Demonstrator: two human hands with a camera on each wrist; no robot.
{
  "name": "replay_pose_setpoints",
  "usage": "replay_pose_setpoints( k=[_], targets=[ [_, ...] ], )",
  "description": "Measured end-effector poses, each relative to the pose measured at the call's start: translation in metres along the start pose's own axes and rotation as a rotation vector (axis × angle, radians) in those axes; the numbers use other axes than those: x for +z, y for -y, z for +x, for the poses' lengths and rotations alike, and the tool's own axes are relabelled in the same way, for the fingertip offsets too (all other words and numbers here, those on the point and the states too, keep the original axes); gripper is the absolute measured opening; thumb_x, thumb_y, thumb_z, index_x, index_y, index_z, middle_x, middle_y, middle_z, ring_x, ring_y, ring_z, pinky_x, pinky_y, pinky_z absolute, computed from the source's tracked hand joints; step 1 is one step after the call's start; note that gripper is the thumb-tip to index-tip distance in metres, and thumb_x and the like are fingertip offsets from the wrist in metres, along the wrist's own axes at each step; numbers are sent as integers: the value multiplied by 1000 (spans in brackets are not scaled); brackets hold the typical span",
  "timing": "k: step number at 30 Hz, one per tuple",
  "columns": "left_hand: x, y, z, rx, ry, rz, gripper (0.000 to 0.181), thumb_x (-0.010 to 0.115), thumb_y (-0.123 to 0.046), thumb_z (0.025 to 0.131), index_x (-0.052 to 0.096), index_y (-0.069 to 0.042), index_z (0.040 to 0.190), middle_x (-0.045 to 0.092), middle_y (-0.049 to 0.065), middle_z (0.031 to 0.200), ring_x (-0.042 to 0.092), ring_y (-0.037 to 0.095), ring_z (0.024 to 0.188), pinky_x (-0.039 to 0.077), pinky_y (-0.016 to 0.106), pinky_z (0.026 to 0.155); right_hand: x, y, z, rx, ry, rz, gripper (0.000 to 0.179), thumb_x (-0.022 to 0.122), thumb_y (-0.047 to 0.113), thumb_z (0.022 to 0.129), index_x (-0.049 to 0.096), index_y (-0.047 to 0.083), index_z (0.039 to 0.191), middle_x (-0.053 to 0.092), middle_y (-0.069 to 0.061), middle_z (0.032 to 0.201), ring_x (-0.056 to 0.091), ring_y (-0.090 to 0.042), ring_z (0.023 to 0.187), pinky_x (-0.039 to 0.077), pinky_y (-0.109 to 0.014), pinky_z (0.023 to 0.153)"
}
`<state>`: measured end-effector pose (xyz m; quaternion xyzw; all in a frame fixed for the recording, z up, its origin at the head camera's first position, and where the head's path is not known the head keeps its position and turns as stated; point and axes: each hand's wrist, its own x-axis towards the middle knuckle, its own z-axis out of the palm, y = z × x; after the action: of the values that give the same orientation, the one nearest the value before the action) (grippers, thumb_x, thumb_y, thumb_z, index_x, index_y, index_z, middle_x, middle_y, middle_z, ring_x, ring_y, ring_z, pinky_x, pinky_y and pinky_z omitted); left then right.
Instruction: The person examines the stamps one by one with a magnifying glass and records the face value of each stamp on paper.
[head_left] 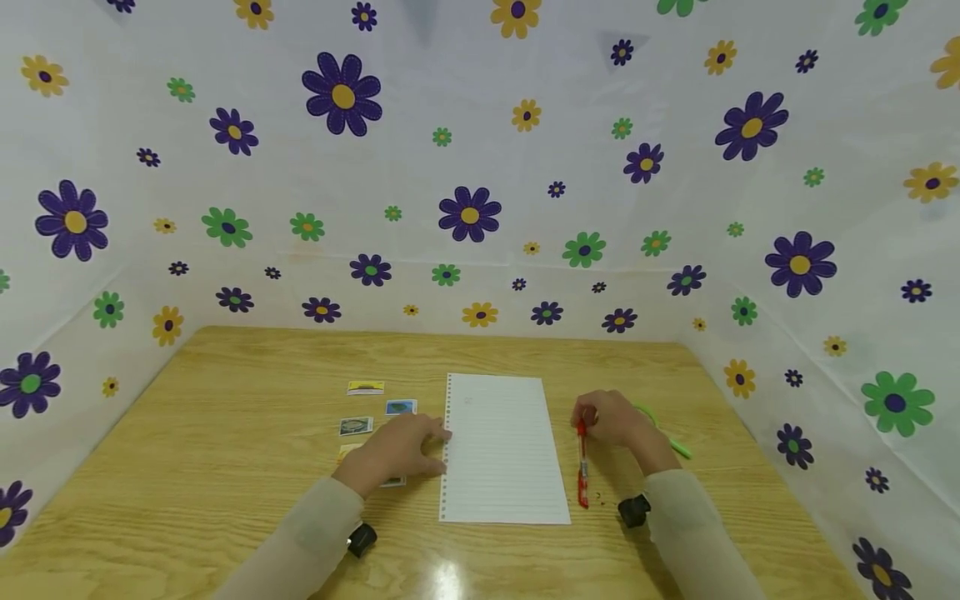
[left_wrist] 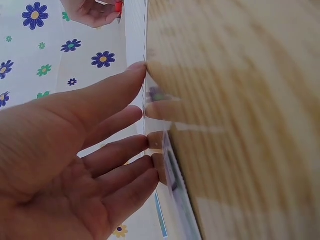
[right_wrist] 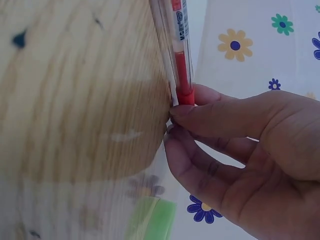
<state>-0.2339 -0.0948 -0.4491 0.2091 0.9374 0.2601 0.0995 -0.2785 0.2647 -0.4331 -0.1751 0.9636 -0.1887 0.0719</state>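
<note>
A ruled sheet of paper (head_left: 501, 450) with punched holes along its left side lies on the wooden table. My left hand (head_left: 401, 450) touches that left edge, thumb and fingers apart and loosely extended, as the left wrist view of the hand (left_wrist: 85, 150) also shows. To the right of the sheet, my right hand (head_left: 611, 417) pinches the far end of a red pen (head_left: 582, 467), which points toward me. In the right wrist view, thumb and fingertips of the hand (right_wrist: 235, 150) meet at the red end of the clear-barrelled pen (right_wrist: 183, 65).
Several small picture cards, among them a yellow one (head_left: 366, 388) and a blue one (head_left: 401, 407), lie around the left hand. A bright green object (head_left: 681, 450) lies partly behind the right hand. Small bits (head_left: 599, 497) lie near the pen. A flowered cloth (head_left: 480, 275) surrounds the table.
</note>
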Motion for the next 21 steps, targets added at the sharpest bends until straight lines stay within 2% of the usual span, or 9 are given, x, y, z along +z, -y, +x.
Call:
replay_pose_setpoints(
  k=[8,13,21],
  targets=[
    [2,2,-1,1,-16,-12,48,87,-26,83,74,-13,127,61,12,148,52,38,142,42,52,119,1,-5,-1,18,-25,44,19,77,-6,84,72,11,89,71,-2,86,59,-16,79,56,-37,76],
    [0,1,-1,12,-18,-19,49,88,-24,83,74,-11,127,62,13,147,54,38,140,42,53,118,0,-4,-2,18,-42,90,17,76,-3,88,71,12,92,70,-3,87,58,-16,79,51,-32,74],
    [-1,0,-1,6,-15,-25,48,88,-23,82,74,-10,127,63,14,145,54,38,140,43,52,118,-3,3,-1,-33,-85,143,8,71,8,96,67,8,104,73,-6,87,58,-13,73,47,-27,67]
  ],
)
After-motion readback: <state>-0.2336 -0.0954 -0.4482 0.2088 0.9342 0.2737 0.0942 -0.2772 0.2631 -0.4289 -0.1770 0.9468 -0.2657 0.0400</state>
